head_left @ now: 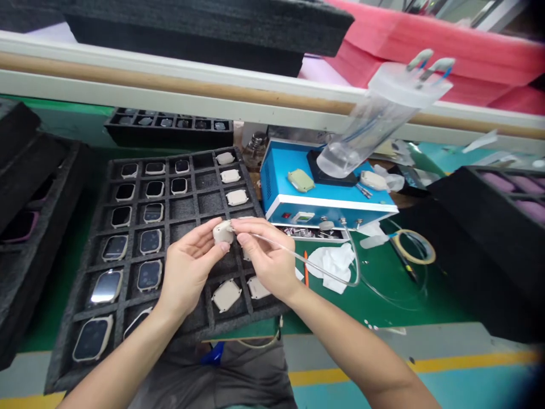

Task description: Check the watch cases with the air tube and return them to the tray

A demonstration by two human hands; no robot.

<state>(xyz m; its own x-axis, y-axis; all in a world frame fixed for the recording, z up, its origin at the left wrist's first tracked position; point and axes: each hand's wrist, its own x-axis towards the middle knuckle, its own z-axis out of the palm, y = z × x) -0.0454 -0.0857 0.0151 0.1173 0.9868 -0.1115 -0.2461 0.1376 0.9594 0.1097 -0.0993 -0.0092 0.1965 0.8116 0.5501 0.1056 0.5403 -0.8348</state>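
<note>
My left hand (189, 267) pinches a small cream watch case (223, 232) above a black foam tray (97, 352). My right hand (264, 253) is closed on a thin clear tube (323, 271), its tip at the case. The tube loops rightward toward a blue machine (298, 196). The tray's left columns hold several cases with dark screens (149, 275). Its right columns hold cream cases lying back-up (226, 295).
A clear cylinder (374, 122) with tubes leans over the blue machine. White wipes (334, 262), a tape ring (415, 245) and an orange pen lie on the green mat. More black foam trays sit at the left, right (489, 244) and back (170, 128). Pink foam is stacked on the shelf.
</note>
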